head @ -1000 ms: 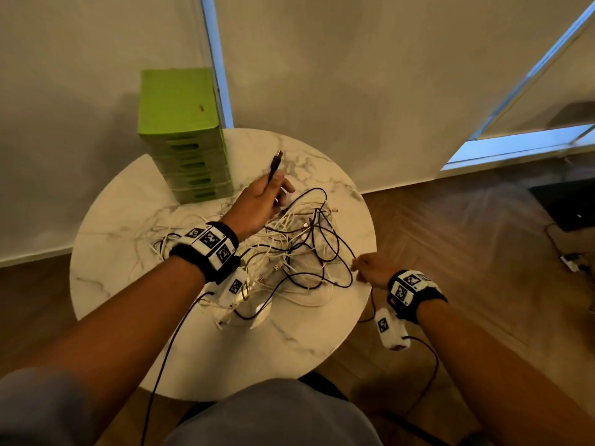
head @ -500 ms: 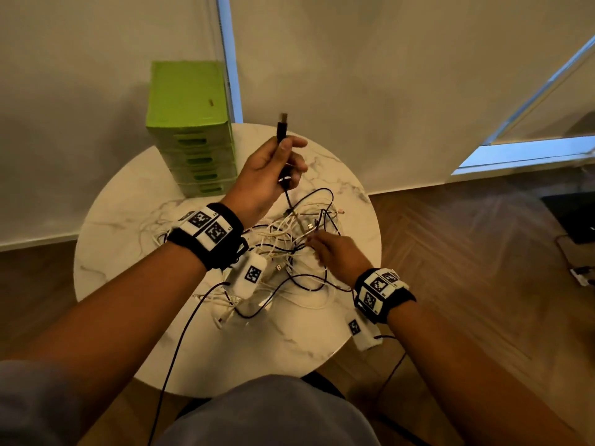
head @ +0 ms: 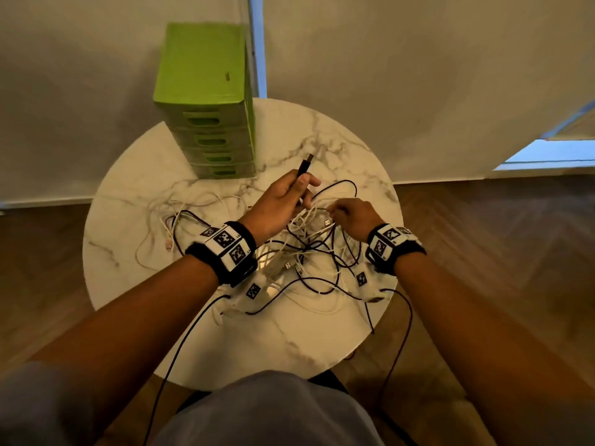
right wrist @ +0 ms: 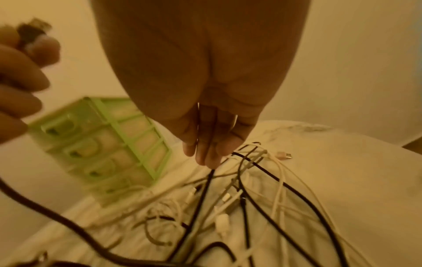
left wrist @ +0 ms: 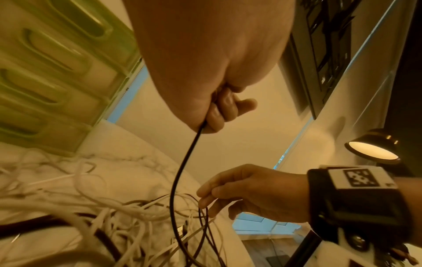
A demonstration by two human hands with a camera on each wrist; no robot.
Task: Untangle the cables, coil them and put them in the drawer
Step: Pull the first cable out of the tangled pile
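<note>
Left hand (head: 279, 204) raised above the round marble table (head: 135, 201), fingers curled tight around a black cable (left wrist: 182, 166) just below its plug (head: 305, 165), plug tip pointing up and away toward the green drawer unit (head: 206, 91). From the fist, cable hanging down into the tangle of cables (head: 309, 252) spread over the middle of the table, black and white strands crossing one another. Right hand (head: 354, 217) just beside the left, low over the tangle, fingertips (right wrist: 205, 155) pinched together on thin black strands at the top of the heap. Drawer unit standing at the far edge of the table, all 4 visible drawers closed. More white cable lying loose to the left on the marble.
</note>
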